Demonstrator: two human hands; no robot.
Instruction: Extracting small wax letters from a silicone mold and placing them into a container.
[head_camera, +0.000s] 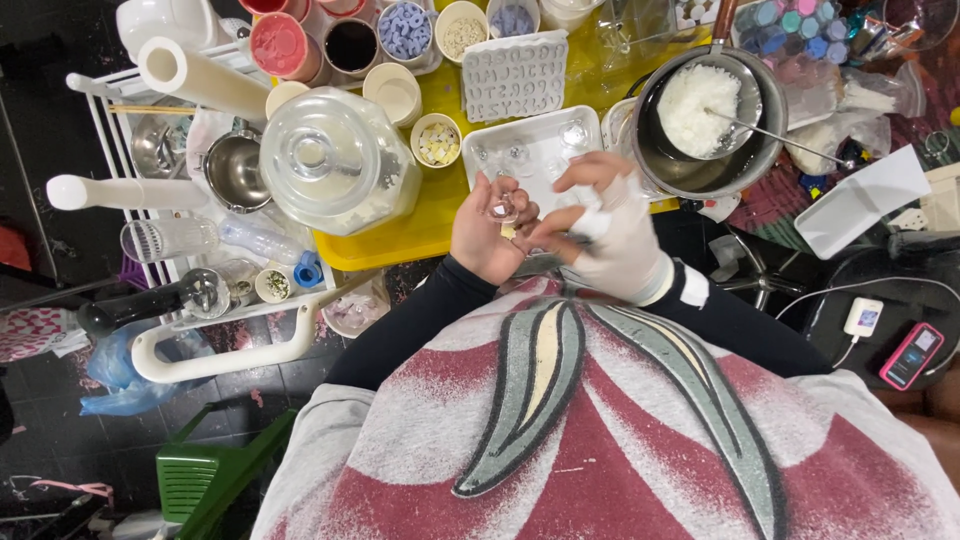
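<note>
**Small clear piece held between both hands, just below the white tray**

Left hand (487, 238) is curled, fingers closed round a small clear glass-like cup (502, 210), with a tiny pale yellow chip (509, 232) at the fingertips. Right hand (610, 235), in a thin pale glove, is pinched in against it from the right; what its fingertips grip is blurred, cannot tell.

Step, as I read it: loading or fitting the chip at the clear cup, mid-air, close to the body. The move in hand calls for a fine pinch and a steady left hand.

Room:
- Just ahead of both hands: a shallow white rectangular tray (535, 135) with more small clear pieces.
- Ahead-right of the right hand: a round steel pot with white flakes and a spoon (708, 120), near. Watch the spoon handle.
- Ahead-left of the left hand: a large clear glass jar with a domed lid (335, 160) on the yellow bench top (420, 225).
- The bench edge runs just ahead of the hands; open space only toward the body.
</note>
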